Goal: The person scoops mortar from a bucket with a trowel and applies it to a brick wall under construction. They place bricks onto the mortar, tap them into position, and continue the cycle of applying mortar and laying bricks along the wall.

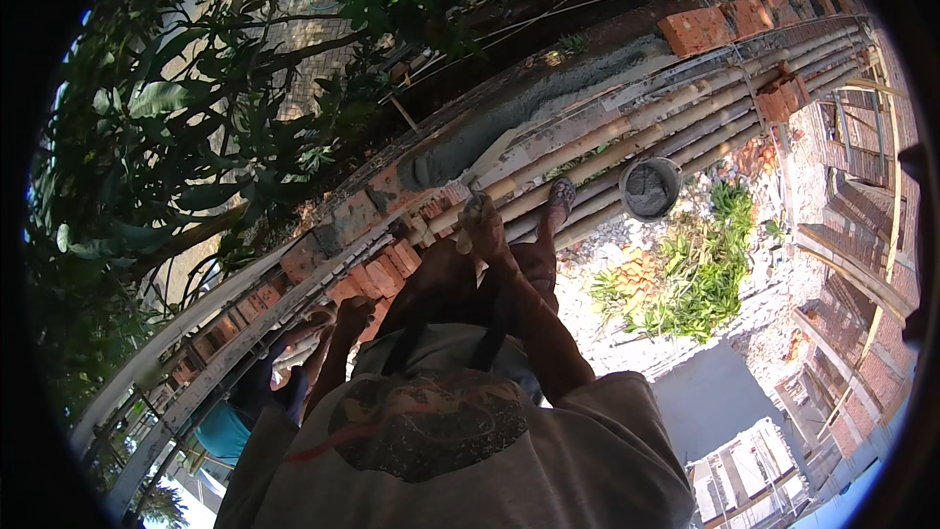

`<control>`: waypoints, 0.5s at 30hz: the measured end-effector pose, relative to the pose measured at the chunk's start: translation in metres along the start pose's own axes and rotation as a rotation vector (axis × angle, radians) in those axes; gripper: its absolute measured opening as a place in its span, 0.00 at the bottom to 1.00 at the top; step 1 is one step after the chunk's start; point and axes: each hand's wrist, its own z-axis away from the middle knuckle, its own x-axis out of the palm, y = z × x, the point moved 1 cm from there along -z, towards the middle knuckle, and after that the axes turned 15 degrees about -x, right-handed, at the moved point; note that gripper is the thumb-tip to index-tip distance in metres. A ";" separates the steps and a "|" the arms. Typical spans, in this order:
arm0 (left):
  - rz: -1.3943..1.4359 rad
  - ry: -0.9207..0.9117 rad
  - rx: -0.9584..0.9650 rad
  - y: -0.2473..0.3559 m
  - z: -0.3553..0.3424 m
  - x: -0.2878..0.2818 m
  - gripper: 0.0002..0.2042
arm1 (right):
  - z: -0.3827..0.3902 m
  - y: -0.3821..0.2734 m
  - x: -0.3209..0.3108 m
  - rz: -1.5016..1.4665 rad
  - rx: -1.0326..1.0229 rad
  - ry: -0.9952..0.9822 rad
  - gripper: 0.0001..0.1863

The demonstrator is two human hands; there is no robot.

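My right hand [482, 223] is closed around the handle of a trowel [496, 150]. Its pale blade points up and to the right, over the near end of a grey mortar bed [509, 124] on top of the wall. My left hand [354, 313] is lower and to the left, beside a row of orange bricks [377, 274]. That hand is small and dark here, and its fingers cannot be made out. On the wall, a brick [390, 186] sits at the left end of the mortar.
Bamboo poles [627, 145] run along the wall under my feet. A bucket of mortar [649, 189] stands on them at right. More bricks [697, 31] line the wall's far end. Leafy branches [206, 196] hang at left. Another person's teal clothing [223, 431] shows lower left.
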 end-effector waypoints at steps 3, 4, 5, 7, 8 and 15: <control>-0.027 -0.009 0.003 0.005 -0.001 0.003 0.10 | 0.026 0.017 0.029 0.347 -0.080 -0.236 0.19; -0.021 -0.027 0.009 0.010 0.000 0.004 0.09 | 0.032 0.020 0.039 0.453 -0.066 -0.336 0.20; -0.053 -0.027 0.031 0.016 -0.001 0.005 0.10 | 0.036 0.021 0.044 0.558 -0.053 -0.438 0.21; -0.073 -0.033 0.014 0.032 -0.002 0.006 0.14 | 0.029 0.023 0.040 0.746 0.061 -0.724 0.24; 0.003 -0.052 0.001 0.039 -0.002 0.007 0.14 | 0.026 0.020 0.024 0.814 -0.028 -0.638 0.27; -0.086 0.001 0.018 0.081 0.005 0.029 0.14 | -0.078 0.022 -0.152 0.998 -0.147 -0.356 0.16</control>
